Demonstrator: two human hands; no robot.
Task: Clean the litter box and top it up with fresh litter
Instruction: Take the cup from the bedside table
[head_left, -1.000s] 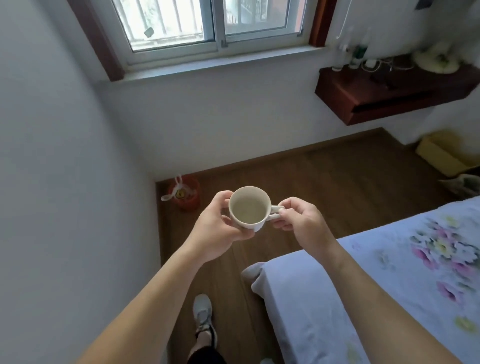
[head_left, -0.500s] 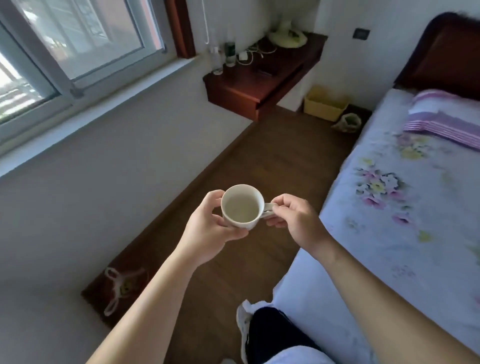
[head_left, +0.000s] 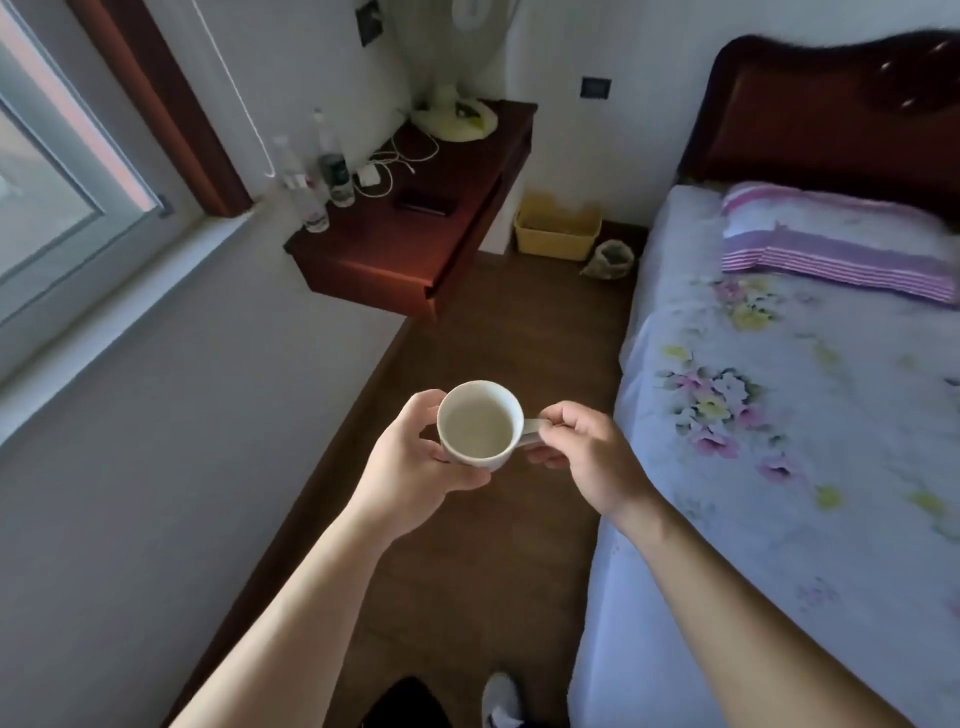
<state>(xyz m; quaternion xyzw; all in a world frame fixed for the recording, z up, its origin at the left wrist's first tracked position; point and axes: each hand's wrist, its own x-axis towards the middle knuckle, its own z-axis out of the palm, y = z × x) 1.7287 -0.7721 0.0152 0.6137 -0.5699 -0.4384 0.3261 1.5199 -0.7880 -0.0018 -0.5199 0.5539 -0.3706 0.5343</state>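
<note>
Narrow bedroom: wood floor (head_left: 498, 374) between window wall and floral bed (head_left: 779, 441). One white cup (head_left: 480, 423), pale inside, held upright over floor; left hand (head_left: 410, 467) curled round its body, right hand (head_left: 582, 457) pinching its handle. One yellow litter box (head_left: 558, 234) far off beneath desk (head_left: 415, 234), one small sack (head_left: 613, 260) beside it. Since half a second ago: view swung right, box and sack nearer centre, grip unchanged.

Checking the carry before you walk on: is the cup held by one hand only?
No. The left hand cradles the cup body while the right hand pinches its handle.
</note>
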